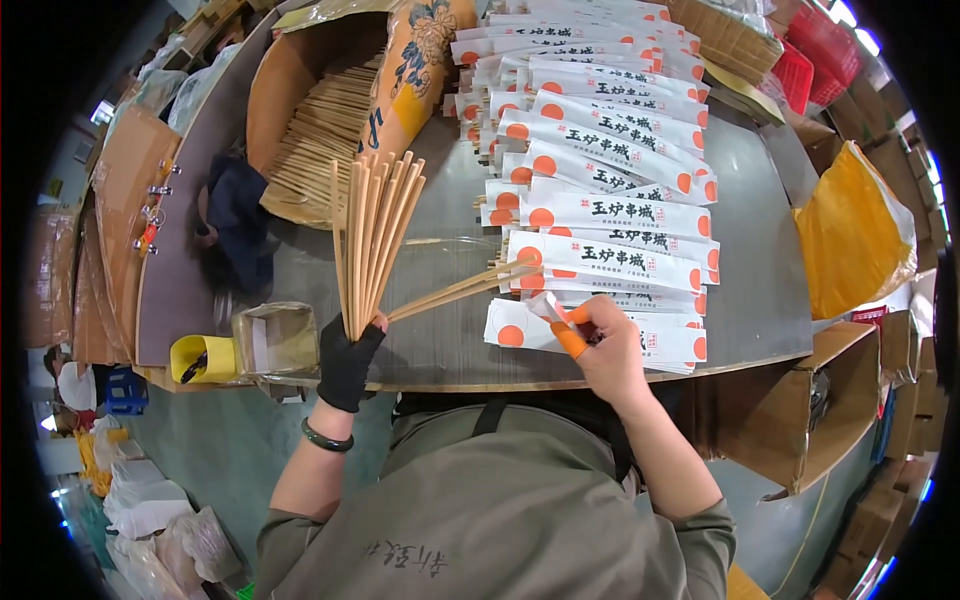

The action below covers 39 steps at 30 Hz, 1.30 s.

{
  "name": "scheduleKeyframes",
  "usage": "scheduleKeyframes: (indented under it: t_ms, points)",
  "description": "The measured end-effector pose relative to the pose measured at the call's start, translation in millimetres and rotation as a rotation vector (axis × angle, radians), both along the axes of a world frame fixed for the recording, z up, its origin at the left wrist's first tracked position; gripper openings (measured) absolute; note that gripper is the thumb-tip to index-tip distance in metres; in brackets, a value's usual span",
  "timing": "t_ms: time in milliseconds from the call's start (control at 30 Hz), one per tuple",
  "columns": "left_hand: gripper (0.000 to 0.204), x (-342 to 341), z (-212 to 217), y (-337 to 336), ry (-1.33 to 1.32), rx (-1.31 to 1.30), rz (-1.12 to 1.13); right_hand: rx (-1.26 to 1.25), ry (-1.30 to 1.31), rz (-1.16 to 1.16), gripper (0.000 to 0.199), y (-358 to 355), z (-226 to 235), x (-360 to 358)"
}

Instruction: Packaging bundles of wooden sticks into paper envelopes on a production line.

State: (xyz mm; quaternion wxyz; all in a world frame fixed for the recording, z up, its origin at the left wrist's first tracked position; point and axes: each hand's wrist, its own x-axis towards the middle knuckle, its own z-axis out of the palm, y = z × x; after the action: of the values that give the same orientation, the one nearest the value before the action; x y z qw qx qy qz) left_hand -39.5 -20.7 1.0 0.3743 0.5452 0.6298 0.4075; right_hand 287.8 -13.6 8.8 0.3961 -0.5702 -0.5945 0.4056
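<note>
A bundle of wooden chopsticks (372, 245) fans upward from my left hand (350, 365), which wears a black fingerless glove and is closed round their lower ends. A few more chopsticks (455, 289) slant out from the same hand to the right, their tips over the printed sleeves. My right hand (612, 355), with orange covers on its fingertips, pinches the raised end of a white paper chopstick sleeve (543, 305). Beneath it lies a stack of sleeves with orange dots (510, 335). More sleeves (625, 215) overlap in a long row running away from me.
At the back left, a lined carton (275, 75) lies on its side, full of loose chopsticks (325, 130). Dark cloth (238, 225), a clear-taped box (275, 340) and a yellow container (200, 358) sit along the table's left. A yellow sack (860, 235) and an open cardboard box (800, 410) stand at right.
</note>
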Motion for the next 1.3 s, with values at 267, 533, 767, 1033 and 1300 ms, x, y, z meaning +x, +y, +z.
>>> scheduleKeyframes:
  t_ms: [267,533,767,1033,1300]
  points:
    - [0.022,-22.4,13.2,4.6,0.217,0.053,-0.11,-0.111,0.001,0.088,0.017,11.4,16.0,18.0]
    - [0.023,92.4,23.2,18.5,-0.505,0.044,-0.235,0.682,-0.631,0.471,0.032,22.1,29.8,-43.1]
    - [0.02,59.8,-12.8,36.3,-0.17,0.005,0.068,0.595,-0.819,0.467,0.036,-2.3,0.7,-12.5]
    - [0.017,58.1,-9.0,19.3,-0.147,0.068,0.17,0.61,-0.535,0.344,0.024,-14.1,-8.3,-3.1]
    - [0.014,23.5,7.2,13.7,-0.081,0.02,-0.072,-0.044,-0.062,-0.02,0.02,15.5,16.8,10.8]
